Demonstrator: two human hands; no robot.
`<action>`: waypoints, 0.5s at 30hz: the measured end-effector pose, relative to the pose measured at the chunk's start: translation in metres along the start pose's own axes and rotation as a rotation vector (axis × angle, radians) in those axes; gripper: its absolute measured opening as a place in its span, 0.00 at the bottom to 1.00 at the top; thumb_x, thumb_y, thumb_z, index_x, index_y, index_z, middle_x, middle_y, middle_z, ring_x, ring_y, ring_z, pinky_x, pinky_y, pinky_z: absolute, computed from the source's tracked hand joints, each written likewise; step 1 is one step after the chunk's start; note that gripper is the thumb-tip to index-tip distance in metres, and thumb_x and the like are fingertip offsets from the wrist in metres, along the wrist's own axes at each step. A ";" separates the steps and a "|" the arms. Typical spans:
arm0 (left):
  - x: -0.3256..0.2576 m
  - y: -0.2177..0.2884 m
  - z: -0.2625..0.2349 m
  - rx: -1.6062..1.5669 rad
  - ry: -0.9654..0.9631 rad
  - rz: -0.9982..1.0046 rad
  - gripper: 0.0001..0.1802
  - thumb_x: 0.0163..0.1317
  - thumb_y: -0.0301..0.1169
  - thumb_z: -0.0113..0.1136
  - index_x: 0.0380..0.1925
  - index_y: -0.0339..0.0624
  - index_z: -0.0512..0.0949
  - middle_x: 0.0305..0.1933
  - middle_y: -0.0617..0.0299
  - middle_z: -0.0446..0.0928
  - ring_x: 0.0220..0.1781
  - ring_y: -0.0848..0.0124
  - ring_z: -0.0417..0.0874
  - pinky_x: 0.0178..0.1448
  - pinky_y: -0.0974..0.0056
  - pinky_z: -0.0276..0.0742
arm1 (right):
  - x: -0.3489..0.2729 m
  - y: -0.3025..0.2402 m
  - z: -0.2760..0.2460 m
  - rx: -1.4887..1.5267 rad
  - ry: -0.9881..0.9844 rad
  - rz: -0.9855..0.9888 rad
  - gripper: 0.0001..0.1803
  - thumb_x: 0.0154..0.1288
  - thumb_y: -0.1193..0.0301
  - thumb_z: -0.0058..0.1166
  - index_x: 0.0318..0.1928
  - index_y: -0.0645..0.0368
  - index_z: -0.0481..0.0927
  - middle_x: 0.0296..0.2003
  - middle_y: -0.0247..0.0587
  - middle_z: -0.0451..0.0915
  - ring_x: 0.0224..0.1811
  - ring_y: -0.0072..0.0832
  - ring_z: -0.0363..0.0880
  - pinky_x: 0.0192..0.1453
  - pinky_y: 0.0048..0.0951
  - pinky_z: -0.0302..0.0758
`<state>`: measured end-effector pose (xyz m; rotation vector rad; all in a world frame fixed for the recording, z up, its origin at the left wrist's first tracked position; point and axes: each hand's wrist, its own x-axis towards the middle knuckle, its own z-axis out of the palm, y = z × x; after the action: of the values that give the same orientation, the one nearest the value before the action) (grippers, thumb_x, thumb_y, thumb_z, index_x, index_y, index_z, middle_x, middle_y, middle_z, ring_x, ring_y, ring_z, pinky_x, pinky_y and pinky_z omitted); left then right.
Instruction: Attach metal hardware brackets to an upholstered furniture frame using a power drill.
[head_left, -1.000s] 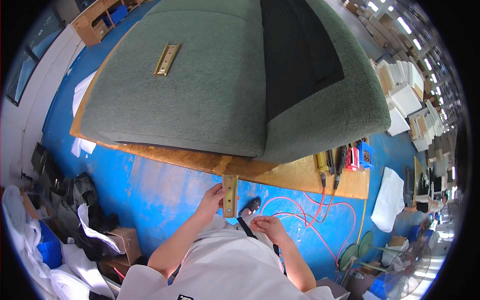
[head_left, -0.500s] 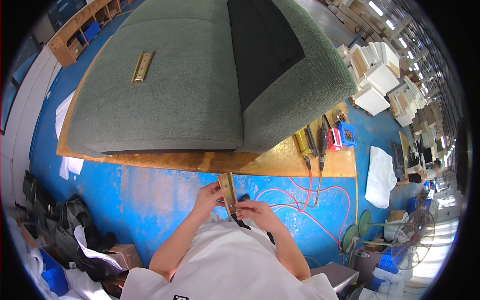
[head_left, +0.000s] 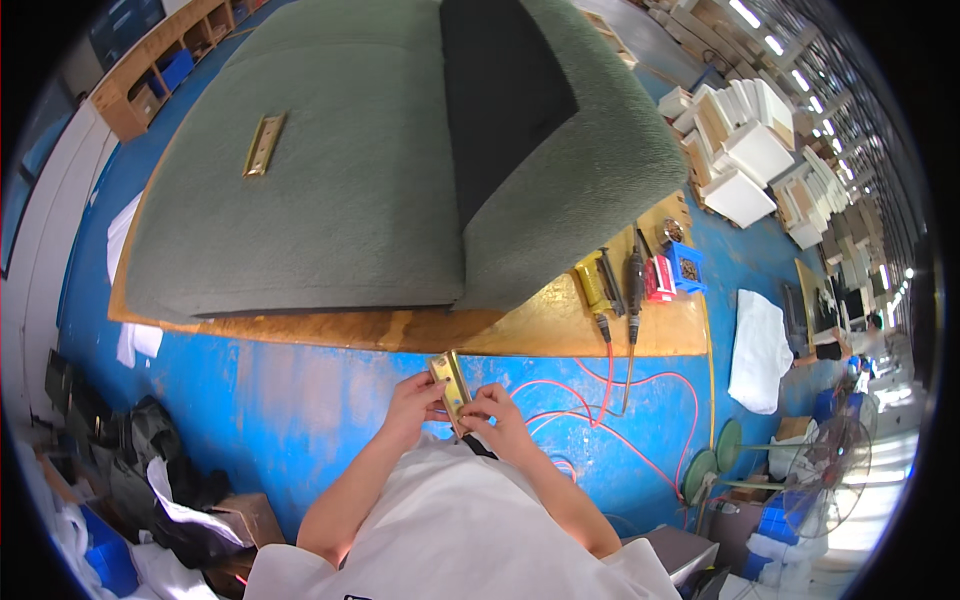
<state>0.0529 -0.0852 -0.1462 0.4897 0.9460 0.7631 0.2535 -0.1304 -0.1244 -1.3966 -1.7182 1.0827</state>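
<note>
A brass-coloured metal bracket (head_left: 451, 385), long and channel-shaped with small holes or fasteners along its middle, is held up in front of my body. My left hand (head_left: 415, 402) grips its left side, with the thumb near the face. On the lower right edge, the fingers of my right hand (head_left: 492, 412) are pinched together against the bracket; any small part between them is hidden. A second, similar bracket (head_left: 264, 146) lies on the green upholstered sofa piece (head_left: 330, 210), which rests on a wooden table (head_left: 400, 330) ahead of me.
At the table's right end are a yellow air tool (head_left: 592, 287), a dark power driver (head_left: 635, 280), a red-and-white box (head_left: 659, 278) and a blue bin (head_left: 687, 266) of small fasteners. Red hoses (head_left: 640, 455) loop across the blue floor. A fan (head_left: 828, 460) stands at right.
The bracket has tilted slightly, and my right hand has shifted left and up along it. The sofa piece and table items appear a little further left as the view moves.
</note>
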 end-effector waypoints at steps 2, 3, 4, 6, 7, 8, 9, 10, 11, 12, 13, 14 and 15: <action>0.002 -0.002 0.004 -0.009 -0.031 -0.027 0.16 0.72 0.31 0.58 0.55 0.35 0.76 0.48 0.53 0.83 0.44 0.62 0.89 0.47 0.57 0.89 | -0.001 0.006 0.007 0.291 0.166 0.115 0.16 0.62 0.77 0.67 0.48 0.60 0.76 0.41 0.39 0.75 0.40 0.23 0.78 0.43 0.26 0.77; 0.003 -0.003 0.009 -0.050 -0.030 0.000 0.16 0.72 0.31 0.58 0.55 0.35 0.76 0.49 0.53 0.83 0.45 0.62 0.88 0.48 0.57 0.89 | -0.002 0.010 0.002 0.295 0.194 0.113 0.16 0.62 0.77 0.67 0.48 0.60 0.76 0.41 0.39 0.75 0.40 0.23 0.78 0.43 0.26 0.77; 0.003 -0.001 0.011 -0.088 -0.021 0.029 0.16 0.72 0.31 0.57 0.56 0.35 0.75 0.51 0.53 0.82 0.47 0.62 0.88 0.49 0.56 0.89 | -0.001 0.008 -0.005 0.237 0.130 0.216 0.16 0.64 0.73 0.66 0.49 0.63 0.76 0.42 0.40 0.77 0.40 0.27 0.80 0.43 0.28 0.79; 0.002 0.006 0.029 -0.005 -0.034 0.118 0.16 0.72 0.30 0.58 0.55 0.34 0.75 0.52 0.54 0.81 0.49 0.63 0.87 0.50 0.55 0.89 | -0.003 0.023 -0.013 0.334 -0.035 0.385 0.16 0.70 0.69 0.63 0.51 0.67 0.78 0.39 0.41 0.83 0.37 0.25 0.82 0.42 0.29 0.80; 0.002 0.012 0.037 0.052 -0.031 0.213 0.16 0.71 0.29 0.58 0.55 0.34 0.75 0.53 0.55 0.80 0.51 0.64 0.86 0.52 0.54 0.89 | -0.003 0.023 -0.015 0.353 -0.006 0.379 0.16 0.70 0.69 0.63 0.51 0.67 0.78 0.39 0.41 0.83 0.37 0.25 0.82 0.42 0.29 0.80; 0.003 0.018 0.043 0.071 -0.043 0.230 0.15 0.70 0.26 0.60 0.54 0.33 0.75 0.55 0.56 0.78 0.53 0.67 0.84 0.53 0.57 0.87 | -0.001 0.022 -0.017 0.438 0.046 0.371 0.16 0.70 0.69 0.62 0.51 0.67 0.79 0.38 0.40 0.84 0.36 0.23 0.81 0.41 0.29 0.79; 0.006 0.024 0.047 0.105 -0.055 0.226 0.15 0.70 0.26 0.60 0.54 0.33 0.75 0.55 0.56 0.78 0.53 0.67 0.84 0.53 0.57 0.87 | 0.001 0.022 -0.017 0.526 0.097 0.361 0.16 0.71 0.69 0.62 0.52 0.67 0.79 0.37 0.40 0.85 0.36 0.21 0.81 0.41 0.28 0.79; 0.011 0.030 0.052 0.205 -0.041 0.357 0.15 0.69 0.25 0.61 0.53 0.33 0.74 0.55 0.56 0.78 0.53 0.68 0.83 0.53 0.60 0.86 | 0.005 0.028 -0.016 0.525 0.224 0.283 0.14 0.71 0.70 0.62 0.51 0.66 0.79 0.38 0.41 0.85 0.35 0.19 0.80 0.41 0.27 0.78; 0.016 0.036 0.055 0.303 -0.023 0.490 0.14 0.68 0.24 0.62 0.52 0.33 0.74 0.56 0.56 0.78 0.53 0.70 0.82 0.52 0.63 0.85 | 0.012 0.024 -0.018 0.550 0.247 0.276 0.14 0.71 0.70 0.62 0.51 0.66 0.79 0.38 0.41 0.85 0.35 0.19 0.80 0.41 0.27 0.78; 0.023 0.044 0.059 0.318 0.032 0.566 0.14 0.67 0.23 0.64 0.50 0.33 0.74 0.51 0.57 0.80 0.48 0.73 0.83 0.49 0.67 0.82 | 0.020 0.021 -0.022 0.456 0.336 0.270 0.13 0.70 0.71 0.63 0.50 0.65 0.79 0.38 0.43 0.85 0.35 0.20 0.81 0.41 0.27 0.79; 0.029 0.053 0.063 0.350 0.020 0.561 0.14 0.67 0.23 0.64 0.50 0.33 0.74 0.51 0.57 0.80 0.48 0.73 0.83 0.49 0.67 0.82 | 0.027 0.020 -0.025 0.361 0.425 0.270 0.12 0.69 0.72 0.63 0.48 0.64 0.79 0.37 0.44 0.86 0.35 0.21 0.81 0.42 0.27 0.79; 0.034 0.063 0.070 0.556 0.079 0.620 0.14 0.67 0.23 0.64 0.49 0.34 0.74 0.49 0.58 0.81 0.45 0.73 0.83 0.50 0.66 0.82 | 0.036 0.031 -0.023 0.315 0.507 0.194 0.11 0.66 0.74 0.65 0.47 0.62 0.80 0.36 0.45 0.85 0.34 0.26 0.82 0.42 0.28 0.80; 0.038 0.070 0.078 0.762 0.139 0.680 0.13 0.67 0.23 0.65 0.49 0.35 0.74 0.48 0.59 0.81 0.42 0.73 0.83 0.50 0.66 0.82 | 0.047 0.041 -0.019 0.341 0.532 0.197 0.11 0.66 0.74 0.65 0.47 0.62 0.80 0.36 0.45 0.85 0.34 0.26 0.82 0.42 0.28 0.80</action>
<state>0.1083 -0.0147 -0.0796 1.4911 1.2066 1.0368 0.2781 -0.0776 -0.1537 -1.4809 -0.9864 0.9392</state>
